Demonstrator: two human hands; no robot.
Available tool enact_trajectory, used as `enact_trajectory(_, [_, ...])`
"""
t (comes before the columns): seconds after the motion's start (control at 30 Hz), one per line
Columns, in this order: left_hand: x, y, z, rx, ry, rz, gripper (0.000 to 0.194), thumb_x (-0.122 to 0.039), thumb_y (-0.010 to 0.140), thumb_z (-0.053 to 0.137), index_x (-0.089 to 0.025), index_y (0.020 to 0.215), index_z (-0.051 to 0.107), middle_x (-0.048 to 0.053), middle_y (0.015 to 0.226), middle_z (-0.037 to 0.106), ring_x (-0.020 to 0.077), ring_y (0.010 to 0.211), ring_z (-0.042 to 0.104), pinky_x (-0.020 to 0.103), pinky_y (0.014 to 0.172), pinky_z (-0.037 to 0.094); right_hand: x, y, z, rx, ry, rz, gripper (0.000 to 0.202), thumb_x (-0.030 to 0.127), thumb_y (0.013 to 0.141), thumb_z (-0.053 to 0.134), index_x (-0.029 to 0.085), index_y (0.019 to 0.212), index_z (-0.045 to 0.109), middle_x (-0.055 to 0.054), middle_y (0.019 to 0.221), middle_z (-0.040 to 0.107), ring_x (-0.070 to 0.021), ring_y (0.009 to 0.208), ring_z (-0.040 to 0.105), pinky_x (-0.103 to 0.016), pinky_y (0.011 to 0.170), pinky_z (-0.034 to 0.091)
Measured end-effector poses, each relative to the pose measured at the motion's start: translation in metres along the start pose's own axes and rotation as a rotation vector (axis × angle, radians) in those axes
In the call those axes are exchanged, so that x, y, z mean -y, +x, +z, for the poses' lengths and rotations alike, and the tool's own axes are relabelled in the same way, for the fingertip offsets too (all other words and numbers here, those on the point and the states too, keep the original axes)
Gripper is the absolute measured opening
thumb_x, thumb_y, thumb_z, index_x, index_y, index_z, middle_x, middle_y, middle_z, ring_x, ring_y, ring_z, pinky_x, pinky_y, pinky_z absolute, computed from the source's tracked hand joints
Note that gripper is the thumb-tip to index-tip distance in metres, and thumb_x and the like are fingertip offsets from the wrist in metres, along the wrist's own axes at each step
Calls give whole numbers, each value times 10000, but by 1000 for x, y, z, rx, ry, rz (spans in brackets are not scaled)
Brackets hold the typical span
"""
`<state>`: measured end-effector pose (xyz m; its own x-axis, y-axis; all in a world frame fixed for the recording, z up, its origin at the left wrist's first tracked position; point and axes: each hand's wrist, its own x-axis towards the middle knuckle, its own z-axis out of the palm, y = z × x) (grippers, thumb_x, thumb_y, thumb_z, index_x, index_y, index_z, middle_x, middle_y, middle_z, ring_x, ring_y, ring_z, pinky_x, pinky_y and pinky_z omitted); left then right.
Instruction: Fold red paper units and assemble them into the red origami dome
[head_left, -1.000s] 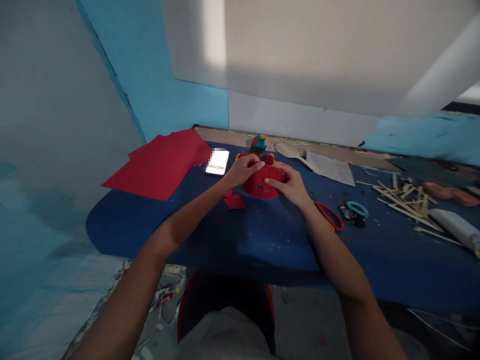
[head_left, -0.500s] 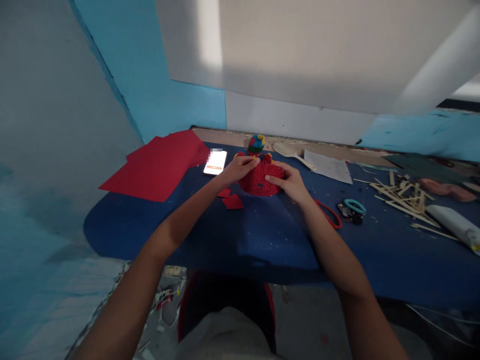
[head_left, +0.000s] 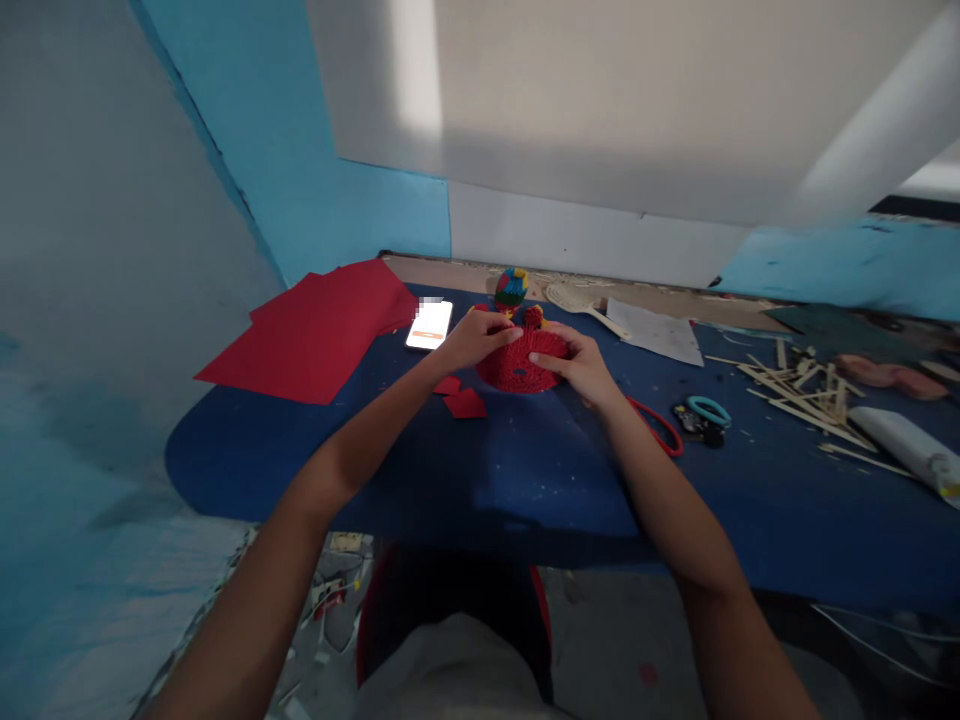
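A rounded red model (head_left: 517, 372), its bumpy surface like many small folded paper pieces, stands on the blue table (head_left: 525, 470). My left hand (head_left: 477, 340) is closed on its upper left edge, thumb and fingers pinched near the top. On the other side, my right hand (head_left: 583, 365) grips the model's right wall with the thumb in front and the fingers behind. Small red and yellow bits rise along its top. Just behind it is a rounded multicoloured piece (head_left: 511, 288) in blue, yellow, red and green. Part of the model is covered by my hands.
Red paper sheets (head_left: 300, 335) and a lit phone (head_left: 430, 325) lie to the left. Small red paper pieces (head_left: 465, 403) are near my left wrist. Rightward are red-handled scissors (head_left: 664, 430), a teal ring (head_left: 708, 411), several thin sticks (head_left: 814, 395) and a white bottle (head_left: 904, 445). A pale spatula (head_left: 592, 308) lies behind.
My left fingers have shifted slightly along the model's top edge, a little to the right and down. My right hand keeps its hold, and the view has moved slightly.
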<state>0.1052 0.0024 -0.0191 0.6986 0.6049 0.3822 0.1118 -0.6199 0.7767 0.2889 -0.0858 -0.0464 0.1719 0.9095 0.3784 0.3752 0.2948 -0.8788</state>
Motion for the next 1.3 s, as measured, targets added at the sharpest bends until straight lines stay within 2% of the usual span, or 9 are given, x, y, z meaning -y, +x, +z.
enact_trajectory(0.1, [0,1,1,-11,-18,-19,402,-502,843,487,-152,661,566,-6,608,500,95,569,408,250,557,305,4,0,1,20,38,32,400,416,640,770,212,972,683,-62,1026,692,-223,955,650,-420,877,523])
enact_trajectory(0.27, [4,2,1,18,-37,-43,451,-552,827,501,-150,624,517,-29,568,414,80,538,368,237,516,253,11,-2,4,-3,169,112,391,374,576,827,228,918,704,-28,975,690,-206,925,639,-399,906,502])
enact_trajectory(0.67, [4,0,0,52,-76,-25,409,-522,802,569,-147,640,541,-19,584,453,80,547,391,236,524,266,8,-1,3,-7,166,108,394,377,550,844,224,892,722,-30,986,671,-210,940,622,-453,955,473])
enact_trajectory(0.77, [4,2,0,17,-90,-84,492,-574,846,514,-167,574,455,-27,549,379,73,508,325,253,508,219,10,-2,4,0,200,122,403,373,555,845,224,908,719,-31,996,681,-209,934,633,-447,956,475])
enact_trajectory(0.93, [1,3,0,-76,-166,-290,604,-657,894,398,-200,517,281,-34,512,262,68,470,241,278,499,144,12,-2,3,-4,215,121,411,355,542,854,218,905,718,-31,995,685,-204,925,644,-441,965,472])
enact_trajectory(1.0, [0,1,-1,-63,-172,-251,595,-629,881,454,-193,507,298,-35,519,271,61,471,238,272,498,143,12,-2,3,12,205,108,394,354,565,842,227,916,718,-31,1004,686,-204,928,648,-435,956,480])
enact_trajectory(1.13, [1,-2,-1,6,-151,-121,477,-537,777,641,-161,540,469,-39,534,361,56,493,296,250,495,171,11,-2,3,10,193,108,379,355,575,836,242,917,717,-27,996,687,-207,933,649,-435,947,491])
enact_trajectory(1.3, [8,-1,-1,22,-158,-110,452,-538,743,661,-146,566,524,-38,519,394,58,493,316,239,487,165,8,-2,3,15,157,84,389,384,580,832,236,921,717,-33,1047,680,-205,951,638,-425,941,495])
